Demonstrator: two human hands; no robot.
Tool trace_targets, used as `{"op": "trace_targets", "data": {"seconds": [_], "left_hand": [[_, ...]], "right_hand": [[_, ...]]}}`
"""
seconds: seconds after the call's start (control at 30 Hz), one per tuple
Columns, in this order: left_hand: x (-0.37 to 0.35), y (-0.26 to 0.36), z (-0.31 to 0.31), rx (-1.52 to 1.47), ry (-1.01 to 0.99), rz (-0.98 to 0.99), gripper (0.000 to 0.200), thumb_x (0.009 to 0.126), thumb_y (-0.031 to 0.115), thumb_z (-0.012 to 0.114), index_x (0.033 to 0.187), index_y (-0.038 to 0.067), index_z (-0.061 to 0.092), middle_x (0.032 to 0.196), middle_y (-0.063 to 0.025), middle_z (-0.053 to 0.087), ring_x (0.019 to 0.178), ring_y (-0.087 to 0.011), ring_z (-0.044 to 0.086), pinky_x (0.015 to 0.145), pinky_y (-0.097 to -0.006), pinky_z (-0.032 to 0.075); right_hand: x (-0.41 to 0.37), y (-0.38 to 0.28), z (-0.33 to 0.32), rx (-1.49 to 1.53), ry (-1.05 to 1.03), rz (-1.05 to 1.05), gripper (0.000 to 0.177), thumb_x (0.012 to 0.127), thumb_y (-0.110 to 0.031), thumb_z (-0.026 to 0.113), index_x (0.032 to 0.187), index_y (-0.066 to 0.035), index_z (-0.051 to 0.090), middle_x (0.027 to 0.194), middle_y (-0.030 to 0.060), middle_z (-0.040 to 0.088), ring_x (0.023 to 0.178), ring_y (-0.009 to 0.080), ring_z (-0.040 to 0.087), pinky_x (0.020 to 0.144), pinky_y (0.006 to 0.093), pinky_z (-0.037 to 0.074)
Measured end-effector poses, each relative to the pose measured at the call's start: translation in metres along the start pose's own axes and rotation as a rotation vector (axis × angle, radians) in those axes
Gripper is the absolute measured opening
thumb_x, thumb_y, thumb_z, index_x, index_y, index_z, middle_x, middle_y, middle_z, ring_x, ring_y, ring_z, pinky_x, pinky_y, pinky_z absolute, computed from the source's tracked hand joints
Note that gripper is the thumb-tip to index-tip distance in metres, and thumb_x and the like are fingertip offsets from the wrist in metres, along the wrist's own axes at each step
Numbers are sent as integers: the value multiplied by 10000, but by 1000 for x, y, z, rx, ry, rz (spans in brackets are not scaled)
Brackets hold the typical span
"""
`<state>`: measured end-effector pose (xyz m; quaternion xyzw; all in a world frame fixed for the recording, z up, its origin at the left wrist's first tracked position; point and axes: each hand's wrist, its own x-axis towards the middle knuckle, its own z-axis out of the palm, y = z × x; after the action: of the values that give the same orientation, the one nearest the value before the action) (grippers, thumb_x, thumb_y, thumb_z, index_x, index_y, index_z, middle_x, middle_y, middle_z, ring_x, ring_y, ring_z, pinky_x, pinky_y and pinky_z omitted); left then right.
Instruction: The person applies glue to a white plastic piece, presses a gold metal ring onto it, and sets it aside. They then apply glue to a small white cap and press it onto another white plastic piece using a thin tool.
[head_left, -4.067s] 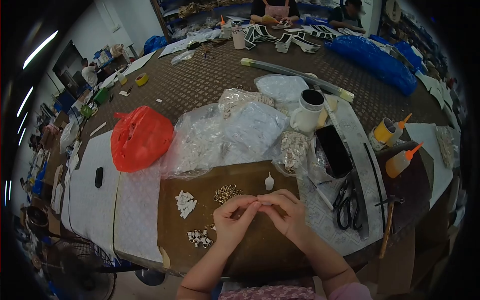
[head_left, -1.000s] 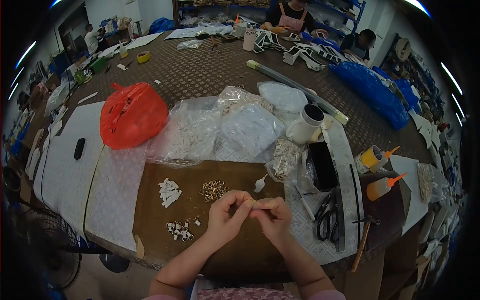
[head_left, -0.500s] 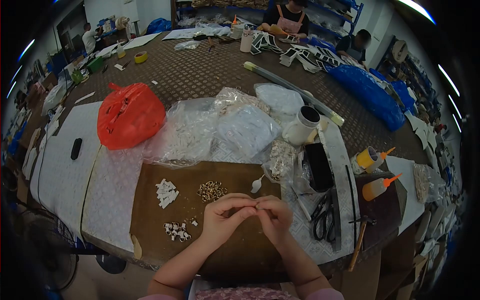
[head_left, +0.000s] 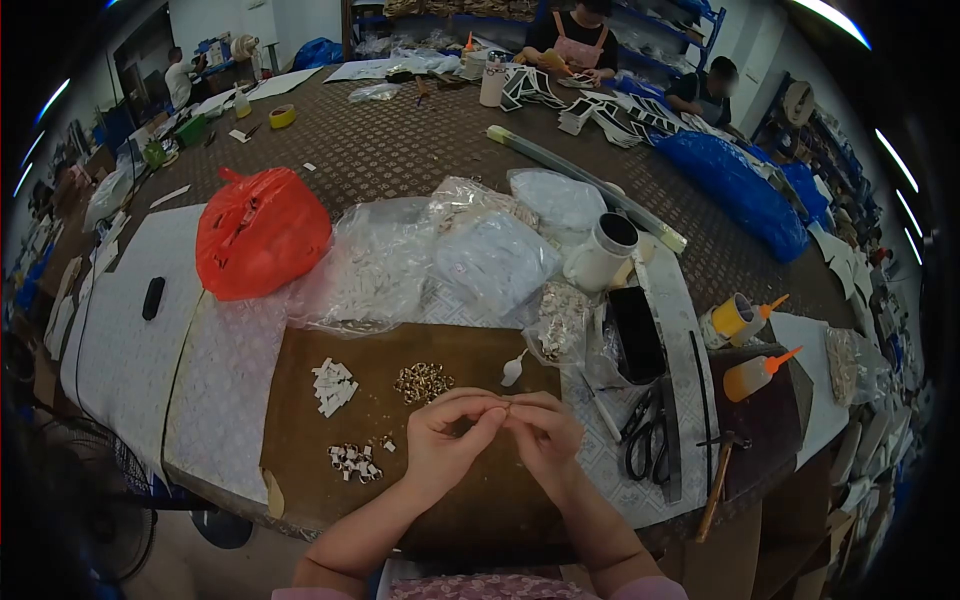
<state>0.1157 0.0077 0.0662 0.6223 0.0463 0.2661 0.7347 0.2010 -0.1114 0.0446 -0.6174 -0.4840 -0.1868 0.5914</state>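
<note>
My left hand (head_left: 452, 438) and my right hand (head_left: 543, 430) meet fingertip to fingertip above the brown work mat (head_left: 300, 400). Both are closed in a pinch, and whatever sits between the fingers is too small and covered to name. Just beyond my left hand lies a pile of gold-coloured metal rings (head_left: 422, 381). To its left is a heap of short white strips (head_left: 334, 387). Nearer to me are small pieces of white strip with metal (head_left: 354, 463). A small white teardrop-shaped item (head_left: 513, 370) rests beyond my right hand.
Clear plastic bags (head_left: 380, 265) and a red bag (head_left: 262, 235) line the mat's far side. At right are scissors (head_left: 648, 440), a black box (head_left: 637, 332), a hammer (head_left: 716, 490) and a glue bottle (head_left: 752, 378). Other people sit across the large table (head_left: 400, 150).
My fingertips have shifted slightly and pressed closer together; the tiny glimpse between them is now more covered. The piles on the mat look the same.
</note>
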Motion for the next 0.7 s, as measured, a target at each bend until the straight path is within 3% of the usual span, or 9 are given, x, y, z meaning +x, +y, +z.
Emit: {"op": "trace_targets", "data": {"seconds": [0.23, 0.53, 0.7], "left_hand": [[3, 1, -2, -56, -18, -39, 92, 845, 6, 626, 912, -16, 686, 956, -89, 656, 880, -126, 603, 780, -241, 469], [2, 1, -4, 54, -33, -17, 85, 845, 10, 633, 909, -15, 683, 959, -89, 652, 892, -129, 597, 777, -244, 468], [4, -2, -4, -79, -18, -101, 76, 855, 15, 624, 896, -17, 680, 954, -78, 650, 864, -112, 584, 757, -231, 458]], "right_hand": [[-7, 0, 4, 100, 39, 112, 318, 729, 87, 713, 992, -55, 603, 923, 145, 649, 789, 231, 655, 629, 263, 544], [2, -3, 1, -58, -7, 17, 307, 749, 64, 708, 977, -72, 554, 895, 155, 656, 758, 241, 661, 609, 281, 530], [-5, 1, 3, 46, 10, 62, 322, 732, 89, 711, 1002, -48, 603, 920, 142, 649, 763, 218, 655, 621, 262, 537]]}}
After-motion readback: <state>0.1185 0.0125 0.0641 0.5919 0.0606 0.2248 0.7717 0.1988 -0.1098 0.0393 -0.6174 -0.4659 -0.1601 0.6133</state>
